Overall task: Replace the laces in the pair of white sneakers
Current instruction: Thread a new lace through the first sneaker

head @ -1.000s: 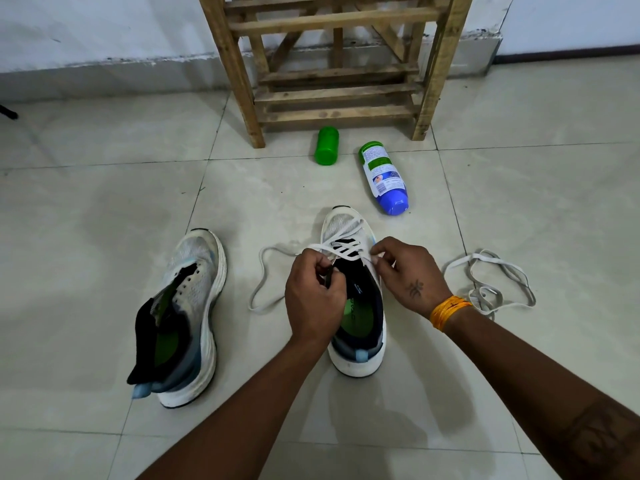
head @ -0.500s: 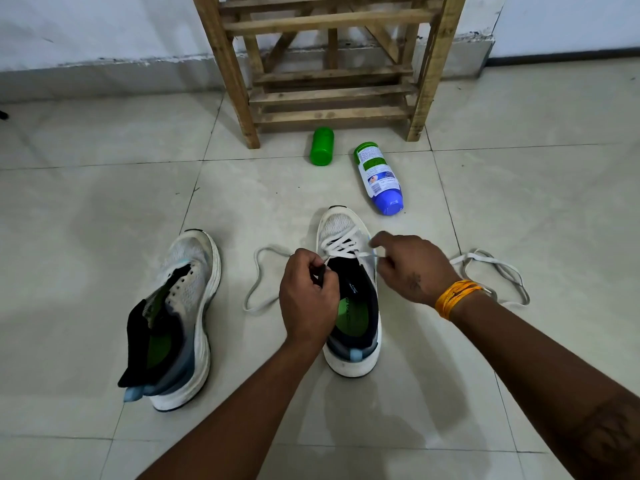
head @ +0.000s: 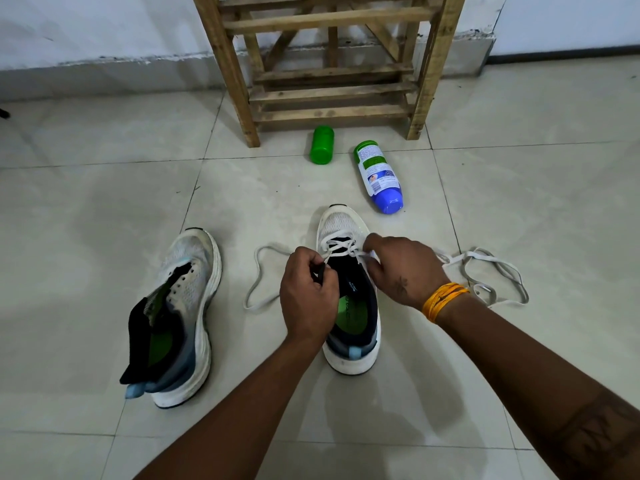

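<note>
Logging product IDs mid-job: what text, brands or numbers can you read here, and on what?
Bottle label: printed text, too small and blurred to read.
Insole print in the laced sneaker: letters partly hidden, not readable.
Small mark on that sneaker's collar lining: too small to read.
Unlaced sneaker: no text visible.

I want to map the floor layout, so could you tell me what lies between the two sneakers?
In the head view, a loop of white lace lies on the bare tile between the unlaced sneaker and the sneaker being laced.
</note>
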